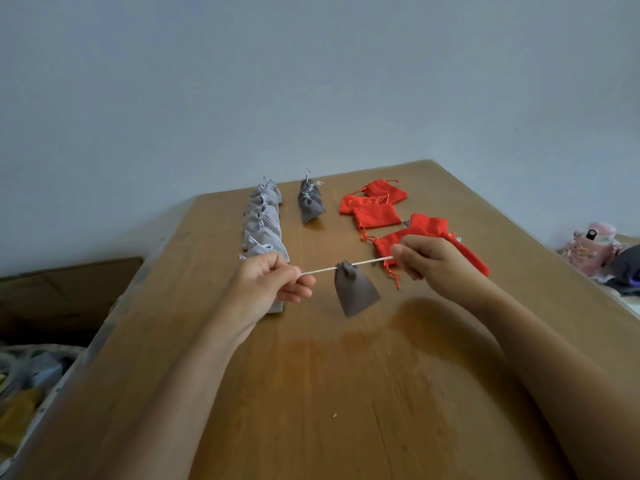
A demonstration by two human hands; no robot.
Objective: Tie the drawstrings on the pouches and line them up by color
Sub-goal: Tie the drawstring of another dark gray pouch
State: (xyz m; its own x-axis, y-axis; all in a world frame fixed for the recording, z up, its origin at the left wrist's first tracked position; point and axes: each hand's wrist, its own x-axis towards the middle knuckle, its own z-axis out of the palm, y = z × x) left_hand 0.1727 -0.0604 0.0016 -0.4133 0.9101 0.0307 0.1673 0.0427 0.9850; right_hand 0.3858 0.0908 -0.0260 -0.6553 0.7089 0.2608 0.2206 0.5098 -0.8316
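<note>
A dark grey pouch point(355, 289) hangs in the air above the wooden table point(311, 393), its mouth gathered tight. Its pale drawstring point(367, 262) runs taut to both sides. My left hand point(273, 285) pinches the left end, and my right hand point(429, 258) pinches the right end. A column of several light grey pouches point(263, 220) lies at the back left. To its right sits a short column of dark grey pouches point(310, 202). Several red pouches point(374, 209) lie scattered at the back right, partly behind my right hand.
The table's left edge borders a brown cardboard box point(69, 292) and cluttered items point(31, 382) lower down. Past the right edge sit a pink object point(592, 244) and dark cloth point(627, 268). A plain wall rises behind the table.
</note>
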